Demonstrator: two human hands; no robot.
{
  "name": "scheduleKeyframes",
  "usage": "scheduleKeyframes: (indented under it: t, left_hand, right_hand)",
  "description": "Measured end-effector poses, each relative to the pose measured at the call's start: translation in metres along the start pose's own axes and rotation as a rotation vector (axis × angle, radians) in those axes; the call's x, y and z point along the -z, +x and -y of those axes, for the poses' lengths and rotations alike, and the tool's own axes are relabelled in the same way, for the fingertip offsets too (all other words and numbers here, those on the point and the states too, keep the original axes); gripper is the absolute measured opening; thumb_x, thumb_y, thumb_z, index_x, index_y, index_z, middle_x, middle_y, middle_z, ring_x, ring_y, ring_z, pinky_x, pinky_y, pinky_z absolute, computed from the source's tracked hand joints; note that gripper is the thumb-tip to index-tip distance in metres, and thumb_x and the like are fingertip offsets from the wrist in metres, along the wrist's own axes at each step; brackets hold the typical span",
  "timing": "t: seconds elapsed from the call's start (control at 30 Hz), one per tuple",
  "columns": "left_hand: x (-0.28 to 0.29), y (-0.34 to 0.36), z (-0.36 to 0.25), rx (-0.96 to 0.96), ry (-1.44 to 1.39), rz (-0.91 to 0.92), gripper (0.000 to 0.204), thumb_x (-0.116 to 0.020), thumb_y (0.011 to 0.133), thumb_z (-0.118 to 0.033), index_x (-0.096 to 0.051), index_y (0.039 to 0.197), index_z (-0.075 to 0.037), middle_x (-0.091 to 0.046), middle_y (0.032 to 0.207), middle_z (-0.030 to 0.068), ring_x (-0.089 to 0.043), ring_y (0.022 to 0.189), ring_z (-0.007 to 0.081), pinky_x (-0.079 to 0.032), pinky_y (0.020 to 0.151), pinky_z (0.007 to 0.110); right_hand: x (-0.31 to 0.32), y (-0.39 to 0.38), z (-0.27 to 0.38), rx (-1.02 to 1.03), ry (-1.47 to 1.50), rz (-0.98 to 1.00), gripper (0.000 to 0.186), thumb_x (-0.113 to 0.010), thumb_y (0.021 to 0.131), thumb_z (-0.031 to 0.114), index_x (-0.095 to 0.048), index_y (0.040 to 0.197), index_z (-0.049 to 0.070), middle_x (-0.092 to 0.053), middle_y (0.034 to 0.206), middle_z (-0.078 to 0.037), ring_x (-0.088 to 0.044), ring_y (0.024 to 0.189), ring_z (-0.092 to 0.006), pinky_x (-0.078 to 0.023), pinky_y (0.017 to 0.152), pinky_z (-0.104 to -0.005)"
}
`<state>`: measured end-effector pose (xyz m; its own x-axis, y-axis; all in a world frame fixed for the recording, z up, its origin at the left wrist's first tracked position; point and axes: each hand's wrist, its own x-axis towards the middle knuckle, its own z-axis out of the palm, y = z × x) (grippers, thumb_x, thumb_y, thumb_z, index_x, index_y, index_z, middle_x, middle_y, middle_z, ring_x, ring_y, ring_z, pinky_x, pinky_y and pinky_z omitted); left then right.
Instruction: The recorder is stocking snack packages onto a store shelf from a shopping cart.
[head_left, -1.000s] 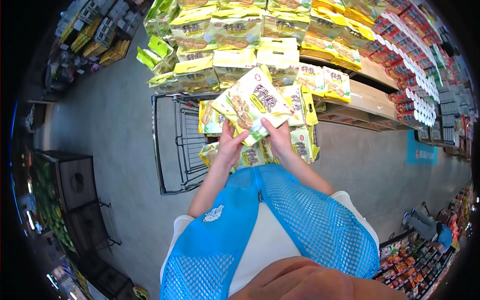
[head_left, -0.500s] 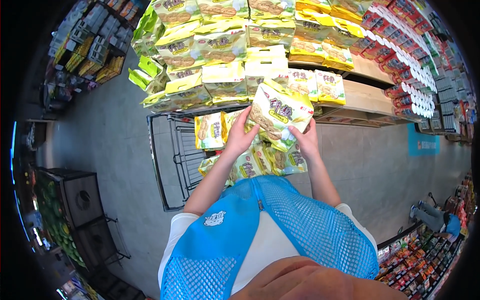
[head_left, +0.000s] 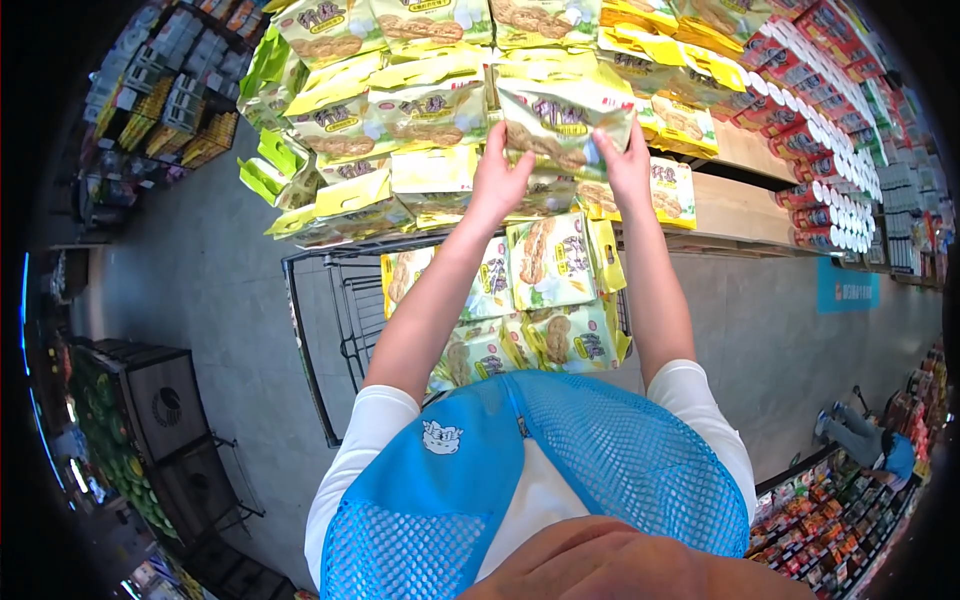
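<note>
My left hand [head_left: 500, 175] and my right hand [head_left: 627, 167] grip a pale green-and-yellow snack bag [head_left: 560, 130] from either side, thumbs on its front. The bag is raised against similar bags [head_left: 425, 120] stacked in rows on a display at the top of the view. Below my hands, between the display and my body, is a black wire shopping cart [head_left: 310, 350] holding several more of these bags [head_left: 550, 260], lying printed side up in its right part.
A wooden shelf [head_left: 740, 205] continues right, beside rows of red canisters with white lids [head_left: 820, 215]. At lower left stands a dark crate stand [head_left: 150, 405] with green produce [head_left: 100, 420]. A person in blue [head_left: 875, 450] is by a goods rack at lower right. Other shelving fills the upper left.
Both hands have carried the held bag up and forward from over the cart to the stacked rows, tilting it more upright. More of the bags in the cart now show.
</note>
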<state>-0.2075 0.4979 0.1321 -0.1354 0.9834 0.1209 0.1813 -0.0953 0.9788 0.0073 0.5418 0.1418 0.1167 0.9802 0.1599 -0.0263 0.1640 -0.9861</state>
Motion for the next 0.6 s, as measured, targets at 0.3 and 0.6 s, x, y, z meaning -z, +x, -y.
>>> scheduleKeyframes:
  t: [0.3,0.6]
  left_hand:
    - [0.003,-0.003,0.022,-0.067,0.471,-0.052,0.068,-0.062,0.095,-0.029,-0.040,0.150,0.004,-0.053,0.144,0.0303,-0.061,0.122,0.0424,-0.046,0.106,0.045]
    - [0.029,-0.066,0.026,0.044,0.331,0.002,0.040,-0.062,0.094,-0.019,-0.060,0.130,-0.002,-0.064,0.129,0.0195,-0.064,0.113,0.0374,-0.051,0.099,0.043]
  right_hand:
    - [-0.035,0.036,-0.053,0.036,-0.479,0.015,0.066,-0.068,0.098,0.038,-0.041,0.145,-0.001,-0.065,0.127,-0.025,-0.063,0.119,-0.0399,-0.049,0.101,-0.0442]
    - [-0.011,0.031,-0.069,-0.037,-0.385,0.005,0.091,-0.079,0.089,0.045,-0.037,0.148,-0.010,-0.060,0.135,-0.028,-0.060,0.126,-0.0348,-0.047,0.106,-0.0398]
